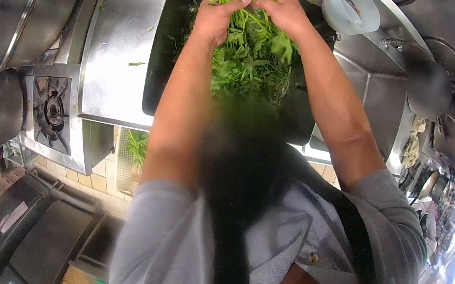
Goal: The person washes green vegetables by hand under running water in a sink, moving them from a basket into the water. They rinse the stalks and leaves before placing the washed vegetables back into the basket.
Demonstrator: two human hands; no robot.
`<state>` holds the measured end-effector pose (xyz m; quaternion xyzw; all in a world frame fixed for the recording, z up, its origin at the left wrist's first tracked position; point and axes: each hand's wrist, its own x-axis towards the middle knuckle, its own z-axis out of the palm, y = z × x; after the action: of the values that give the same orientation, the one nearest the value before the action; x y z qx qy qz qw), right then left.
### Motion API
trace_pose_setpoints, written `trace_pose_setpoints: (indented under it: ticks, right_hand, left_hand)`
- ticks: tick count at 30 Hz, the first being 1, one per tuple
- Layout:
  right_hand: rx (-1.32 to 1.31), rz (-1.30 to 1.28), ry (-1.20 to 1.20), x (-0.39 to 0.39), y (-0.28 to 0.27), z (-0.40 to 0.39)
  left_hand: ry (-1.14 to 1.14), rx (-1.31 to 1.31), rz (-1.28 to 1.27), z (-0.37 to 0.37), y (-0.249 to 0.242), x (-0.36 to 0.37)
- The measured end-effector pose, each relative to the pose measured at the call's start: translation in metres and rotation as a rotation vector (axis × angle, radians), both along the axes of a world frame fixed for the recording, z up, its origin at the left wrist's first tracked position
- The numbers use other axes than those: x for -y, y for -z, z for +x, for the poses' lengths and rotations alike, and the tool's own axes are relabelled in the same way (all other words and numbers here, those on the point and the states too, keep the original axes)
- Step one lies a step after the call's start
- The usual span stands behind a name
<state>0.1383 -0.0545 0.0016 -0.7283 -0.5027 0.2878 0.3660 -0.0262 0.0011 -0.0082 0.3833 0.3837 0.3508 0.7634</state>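
Observation:
Both arms reach forward over a dark sink basin (161,72) with a mass of leafy greens (252,68) in it. My left hand (215,19) is closed around stems at the top of a bunch of the greens. Close beside it, my right hand (283,11) is closed on the same bunch, its thumb toward the left one. Green stalks and a leaf stick up between the two hands. Long leafy stems hang from them into the basin. The lower part of the pile is blurred, and the bunch partly hides the fingers.
A metal counter (114,53) with stray leaf bits borders the basin on the left, beside a gas burner (53,111). Below the counter stands a plastic basket (125,166) of greens. A translucent plastic jug (346,9) is near the taps, with a second metal sink (370,91) at right.

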Motion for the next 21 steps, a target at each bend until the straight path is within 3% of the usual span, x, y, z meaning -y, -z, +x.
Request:
trace_pose_setpoints:
  ticks: [1, 3, 4, 6, 8, 10, 12, 14, 15, 18, 21]
  right_hand:
    - [-0.002, 0.0, -0.003, 0.0, 0.002, -0.001]
    - [-0.493, 0.066, 0.148, 0.001, 0.004, -0.004]
    - [-0.491, 0.066, 0.148, 0.001, 0.006, 0.001]
    - [-0.834, 0.175, 0.312, -0.001, 0.008, 0.012]
    - [-0.822, 0.221, 0.304, 0.001, 0.004, 0.019]
    - [-0.381, 0.11, 0.059, 0.002, -0.003, 0.023]
    - [-0.305, 0.039, 0.018, 0.005, -0.005, 0.01]
    - [0.165, -0.024, -0.194, 0.006, -0.011, -0.005]
    - [0.348, 0.092, -0.215, 0.003, -0.008, -0.009]
    - [0.485, 0.142, -0.165, 0.005, -0.005, -0.014]
    - [0.429, 0.055, -0.034, 0.004, -0.002, -0.021]
  left_hand:
    - [-0.081, -0.095, -0.014, 0.001, 0.003, 0.0]
    - [-0.072, -0.029, 0.015, 0.003, 0.008, -0.001]
    - [-0.059, 0.042, 0.047, 0.005, 0.01, -0.001]
    - [-0.075, 0.072, 0.041, 0.001, 0.012, -0.004]
    - [-0.102, 0.135, 0.034, -0.003, 0.013, -0.007]
    - [-0.109, 0.163, 0.009, -0.002, 0.009, -0.005]
    - [-0.099, 0.126, 0.037, 0.004, 0.014, -0.006]
    - [-0.088, 0.109, 0.094, 0.009, 0.008, -0.001]
    - [-0.08, 0.09, 0.151, 0.011, 0.006, 0.001]
    - [-0.093, 0.051, 0.116, 0.015, 0.004, 0.003]
    - [-0.111, 0.073, 0.071, 0.015, 0.001, 0.008]
